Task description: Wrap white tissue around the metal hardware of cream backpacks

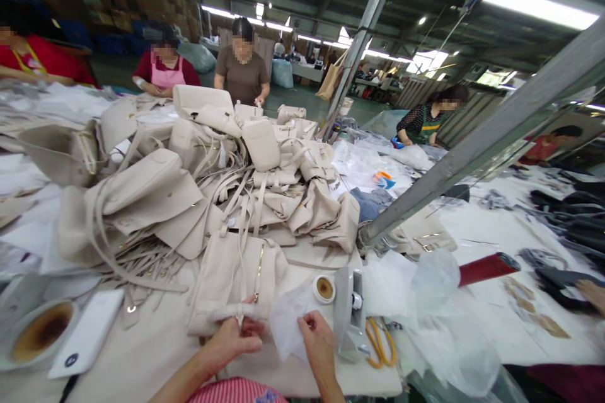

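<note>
A cream backpack (236, 277) with a gold zip lies flat on the table in front of me. My left hand (234, 339) is closed on its near bottom edge. My right hand (316, 335) pinches a sheet of thin white tissue paper (287, 321) beside the bag. Behind the backpack rises a big heap of the same cream bags and straps (212, 182).
A bowl of brown liquid (40, 332) and a white phone (89, 330) sit at the left. A small glue pot (324, 289), a white metal tool (350, 315), yellow scissors (378, 340) and a red tube (486, 267) lie to the right. Grey steel posts (472, 157) slant across. Several other workers stand at the far side.
</note>
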`<state>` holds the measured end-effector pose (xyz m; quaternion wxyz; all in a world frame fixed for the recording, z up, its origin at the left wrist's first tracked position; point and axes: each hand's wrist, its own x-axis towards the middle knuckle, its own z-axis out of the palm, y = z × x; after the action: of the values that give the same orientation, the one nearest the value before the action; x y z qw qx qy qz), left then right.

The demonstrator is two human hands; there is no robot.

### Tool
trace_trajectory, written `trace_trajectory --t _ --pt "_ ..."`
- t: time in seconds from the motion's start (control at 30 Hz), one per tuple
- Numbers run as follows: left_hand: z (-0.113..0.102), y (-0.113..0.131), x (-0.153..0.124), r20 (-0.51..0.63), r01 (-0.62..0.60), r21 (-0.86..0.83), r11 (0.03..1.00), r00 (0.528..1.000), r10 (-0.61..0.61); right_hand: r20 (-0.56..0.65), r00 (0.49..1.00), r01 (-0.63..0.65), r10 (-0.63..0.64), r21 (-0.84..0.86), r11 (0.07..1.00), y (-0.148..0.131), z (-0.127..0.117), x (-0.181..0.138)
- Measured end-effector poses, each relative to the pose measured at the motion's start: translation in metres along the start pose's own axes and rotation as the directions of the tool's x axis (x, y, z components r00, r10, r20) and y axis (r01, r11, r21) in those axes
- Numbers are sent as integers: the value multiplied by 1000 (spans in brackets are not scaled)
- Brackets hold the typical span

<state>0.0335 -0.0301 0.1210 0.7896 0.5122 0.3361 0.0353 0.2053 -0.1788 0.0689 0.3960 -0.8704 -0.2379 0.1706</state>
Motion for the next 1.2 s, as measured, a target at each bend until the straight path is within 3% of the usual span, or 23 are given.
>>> trace_trajectory --t 0.17,0.33,0.43,0.5,0.57,0.67,0.77,0.97,1.1,1.2 --pt "8 1 9 37 -29 -108 994 999 33 79 997 23 -23 3 1000 -25 4 -10" --pt "3 -3 18 -171 -15 -116 993 985 -5 135 990 48 -45 -24 999 -33 9 -16" --pt "0 -9 24 -227 -10 -122 993 974 -17 37 984 176 -173 -109 978 -31 8 -16" --pt "0 -11 25 -235 -5 -130 991 972 -26 -91 930 326 -356 -243 914 -31 5 -16" --pt "0 -11 25 -238 6 -136 991 971 -38 -139 844 443 -517 -361 820 -34 2 -17" --pt "1 -6 21 -231 24 -141 990 971 -57 -4 765 601 -644 -352 718 -42 1 -25" --pt "1 -2 18 -223 37 -144 989 972 -69 157 714 696 -682 -263 668 -48 6 -34" --pt "0 -4 17 -247 114 -95 989 960 -134 287 644 764 -709 -219 606 -59 13 -34" --pt "0 -3 16 -206 146 -95 985 965 -163 260 626 780 -735 -207 591 -62 14 -33" --pt "0 -1 14 -156 151 -118 981 973 -169 141 623 777 -769 -224 588 -53 18 -33"
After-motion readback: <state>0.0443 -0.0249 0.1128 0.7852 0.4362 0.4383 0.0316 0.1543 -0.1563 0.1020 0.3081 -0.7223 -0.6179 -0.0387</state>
